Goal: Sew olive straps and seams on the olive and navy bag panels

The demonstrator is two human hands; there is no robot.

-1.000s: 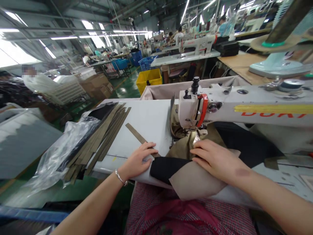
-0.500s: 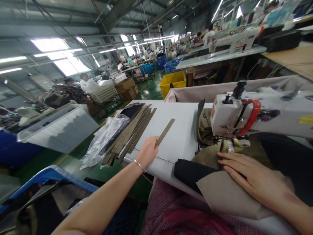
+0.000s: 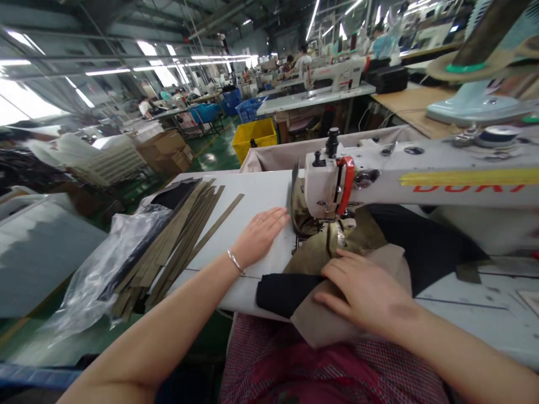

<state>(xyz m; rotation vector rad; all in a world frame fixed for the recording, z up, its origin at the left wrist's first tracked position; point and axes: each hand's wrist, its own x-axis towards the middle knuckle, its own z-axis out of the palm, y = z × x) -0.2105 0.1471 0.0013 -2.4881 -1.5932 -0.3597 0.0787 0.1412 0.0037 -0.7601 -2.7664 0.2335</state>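
My left hand (image 3: 261,234) lies on the white sewing table, its fingers stretched out and holding nothing. Its fingertips are close to the olive fabric (image 3: 304,209) standing left of the sewing machine's (image 3: 330,185) needle area. My right hand (image 3: 366,280) rests on layered cloth in front of the presser foot (image 3: 340,233), thumb apart from the fingers. Beneath it are beige fabric (image 3: 315,322) and black fabric (image 3: 282,292); olive cloth (image 3: 309,252) runs under the foot. A single olive strip (image 3: 223,219) lies left of my left hand, beside a pile of similar strips (image 3: 181,230).
Clear plastic wrapping (image 3: 122,241) hangs over the table's left edge. Behind the table stand a cloth-lined bin (image 3: 278,157) and a yellow crate (image 3: 255,137). A thread stand (image 3: 475,106) is at the back right. Other people work farther off.
My left hand has let go of the olive strip and moved right, toward the machine. The strip now lies against the pile. My right hand stays on the cloth; the view has turned right.
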